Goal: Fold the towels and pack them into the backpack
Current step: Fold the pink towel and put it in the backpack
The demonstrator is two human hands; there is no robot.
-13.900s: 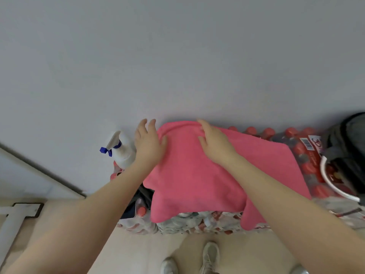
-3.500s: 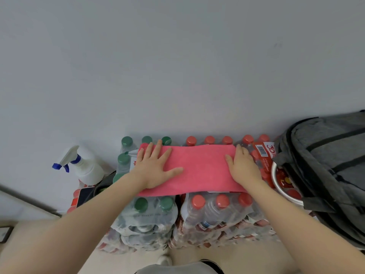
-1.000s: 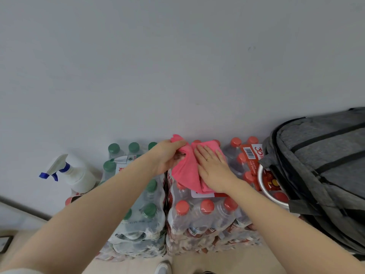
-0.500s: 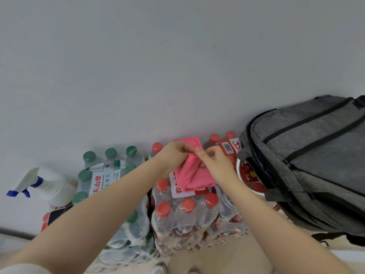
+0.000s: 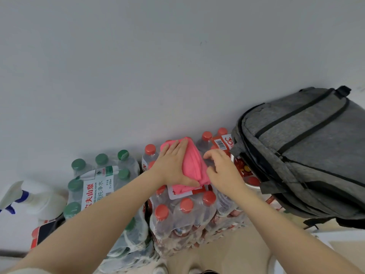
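Note:
A pink towel (image 5: 194,165), folded into a small thick packet, lies on top of a shrink-wrapped pack of red-capped bottles (image 5: 185,214). My left hand (image 5: 173,167) lies flat on the towel's left half with straight fingers, its thumb along the near edge. My right hand (image 5: 223,171) sits at the towel's right edge with loosely curled fingers that hold nothing I can see. A grey backpack (image 5: 308,155) with black zips lies just to the right, its dark opening turned toward the towel.
A pack of green-capped bottles (image 5: 94,186) stands left of the red-capped pack. A white spray bottle (image 5: 39,200) is at the far left. A white bowl (image 5: 250,184) with red contents sits under the backpack's edge. A plain wall rises directly behind.
The wide towel has been folded down to a small packet. In the last half second my left hand went from pinching it to lying flat, and my right hand slid to its right edge.

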